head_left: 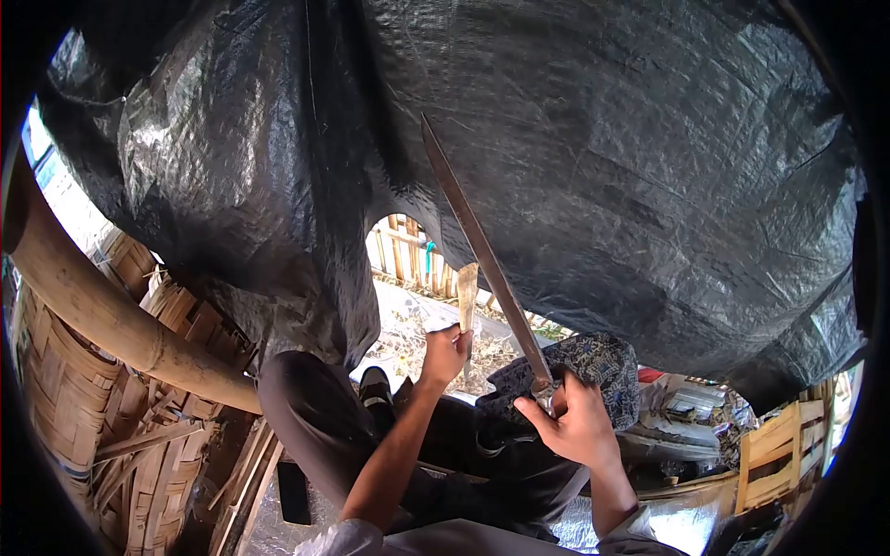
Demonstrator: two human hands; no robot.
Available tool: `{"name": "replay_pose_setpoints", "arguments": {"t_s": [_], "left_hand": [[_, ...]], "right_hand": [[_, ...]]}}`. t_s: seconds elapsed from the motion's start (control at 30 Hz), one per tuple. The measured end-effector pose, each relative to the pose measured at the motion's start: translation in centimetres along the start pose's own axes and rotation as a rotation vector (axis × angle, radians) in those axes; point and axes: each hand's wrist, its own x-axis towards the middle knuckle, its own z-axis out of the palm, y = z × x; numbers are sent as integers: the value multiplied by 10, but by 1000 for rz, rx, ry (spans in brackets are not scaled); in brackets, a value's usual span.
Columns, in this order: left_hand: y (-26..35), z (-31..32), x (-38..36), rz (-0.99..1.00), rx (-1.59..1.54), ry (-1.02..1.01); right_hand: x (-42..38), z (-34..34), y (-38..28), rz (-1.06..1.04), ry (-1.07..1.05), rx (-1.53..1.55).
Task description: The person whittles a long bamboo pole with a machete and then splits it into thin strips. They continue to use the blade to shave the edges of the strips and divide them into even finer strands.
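Observation:
My left hand (445,356) is closed around a short, split piece of bamboo (467,289), held upright in front of my legs. In my right hand (577,428) is a machete (482,246), gripped at its lower end, the long dark blade slanting up and to the left. The blade passes just right of the bamboo's top end. A dark patterned cloth (603,372) lies over my right knee, beside the hand with the machete. The handle is mostly hidden by my fingers.
A black tarp (649,185) hangs across the front, with a gap showing a bamboo fence (408,252). A thick bamboo pole (120,310) and woven bamboo pieces (56,371) stand at left. A dark phone (294,494) lies by my leg; a wooden crate (783,456) is at right.

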Motion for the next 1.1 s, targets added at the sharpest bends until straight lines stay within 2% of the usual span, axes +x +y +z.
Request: {"name": "replay_pose_setpoints", "arguments": {"t_s": [0.17,0.33,0.63,1.1], "left_hand": [[10,-3,0,-31,63,-22],[7,3,0,71,-42,128],[12,1,-2,14,-56,80],[12,8,-6,56,-67,96]], "right_hand": [[2,4,2,-6,-7,-37],[4,6,1,-2,4,-48],[4,7,1,15,2,-42],[9,11,0,12,29,24]]}}
